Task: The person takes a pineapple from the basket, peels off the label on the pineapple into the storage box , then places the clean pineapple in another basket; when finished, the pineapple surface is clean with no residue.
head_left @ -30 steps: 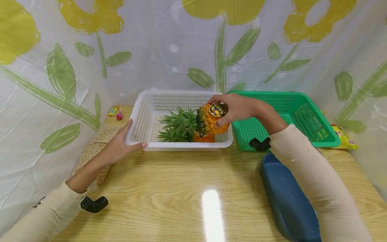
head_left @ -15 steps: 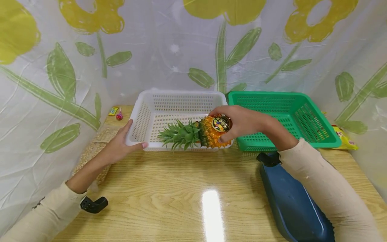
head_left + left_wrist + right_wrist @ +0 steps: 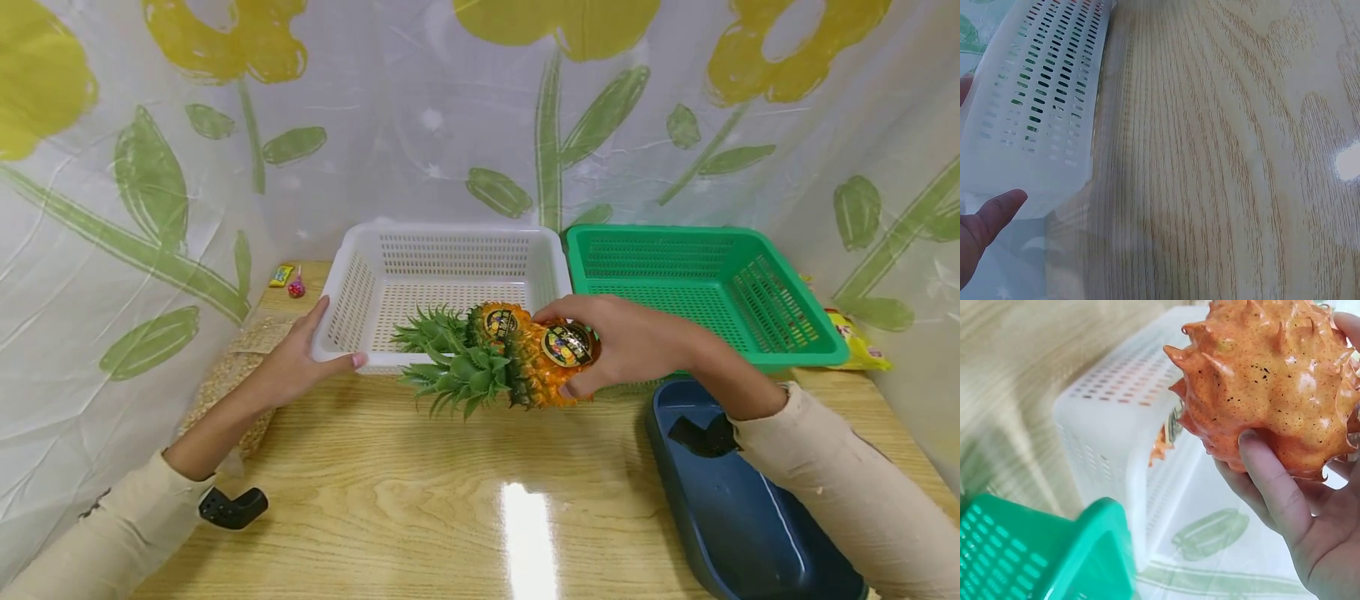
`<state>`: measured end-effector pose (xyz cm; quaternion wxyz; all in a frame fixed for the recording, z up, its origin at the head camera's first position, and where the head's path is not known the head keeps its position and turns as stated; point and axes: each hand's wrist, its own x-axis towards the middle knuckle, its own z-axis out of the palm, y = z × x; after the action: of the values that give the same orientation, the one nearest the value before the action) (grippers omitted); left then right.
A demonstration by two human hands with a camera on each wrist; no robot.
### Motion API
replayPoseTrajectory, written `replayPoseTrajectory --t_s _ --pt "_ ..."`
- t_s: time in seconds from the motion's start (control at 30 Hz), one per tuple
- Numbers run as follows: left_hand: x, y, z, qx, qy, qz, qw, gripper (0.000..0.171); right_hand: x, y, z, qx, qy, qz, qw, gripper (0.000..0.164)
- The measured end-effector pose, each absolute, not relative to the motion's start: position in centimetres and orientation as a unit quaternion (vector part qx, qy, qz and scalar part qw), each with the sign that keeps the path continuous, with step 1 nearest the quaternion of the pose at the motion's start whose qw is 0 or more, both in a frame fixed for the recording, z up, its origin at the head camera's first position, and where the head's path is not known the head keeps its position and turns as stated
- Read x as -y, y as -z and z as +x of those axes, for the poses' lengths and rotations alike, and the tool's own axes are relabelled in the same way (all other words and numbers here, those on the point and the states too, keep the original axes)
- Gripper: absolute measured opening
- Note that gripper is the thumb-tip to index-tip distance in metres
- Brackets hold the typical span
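My right hand grips an orange pineapple with a black round label, its green crown pointing left. It overlaps the front rim of the white basket. In the right wrist view, the thumb and fingers wrap the spiky base of this pineapple. Behind it, a second pineapple with a similar label lies in the white basket, partly hidden. My left hand holds that basket's front left corner; its thumb lies at the corner in the left wrist view.
A green basket stands right of the white one. In front of it, a dark blue tub lies partly under my right forearm. A bag of grains, a lollipop and a small yellow packet sit left. A yellow snack bag is far right.
My right hand has brought its pineapple out over the white basket's front rim, toward me and slightly right. The second pineapple now shows more. The left hand has stayed at the corner.
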<state>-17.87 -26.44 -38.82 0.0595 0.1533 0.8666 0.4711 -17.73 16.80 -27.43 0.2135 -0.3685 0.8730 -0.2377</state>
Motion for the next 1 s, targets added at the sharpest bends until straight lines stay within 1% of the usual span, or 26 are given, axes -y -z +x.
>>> replayPoseTrajectory --t_s 0.23,0.43,0.67,0.9,1.0 --pt "26.5 38.9 -17.9 -0.871 -0.464 0.149 0.06 0.104 -17.7 28.3 -15.3 -0.863 0.274 -0.356 0.231 0.08" --pt "26.4 38.9 -17.9 -0.867 -0.471 0.154 0.058 0.103 -18.4 30.1 -13.5 -0.858 0.302 -0.339 0.242 0.079" --pt "26.4 38.9 -17.9 -0.87 -0.467 0.147 0.06 0.104 -18.7 32.7 -12.3 -0.869 0.295 -0.319 0.236 0.078" --pt "26.4 39.0 -18.0 -0.866 -0.474 0.146 0.061 0.103 -18.8 34.6 -11.8 -0.89 0.258 -0.322 0.194 0.075" --pt "26.4 39.0 -18.0 -0.867 -0.473 0.144 0.062 0.103 -18.7 35.3 -11.8 -0.891 0.259 -0.32 0.192 0.074"
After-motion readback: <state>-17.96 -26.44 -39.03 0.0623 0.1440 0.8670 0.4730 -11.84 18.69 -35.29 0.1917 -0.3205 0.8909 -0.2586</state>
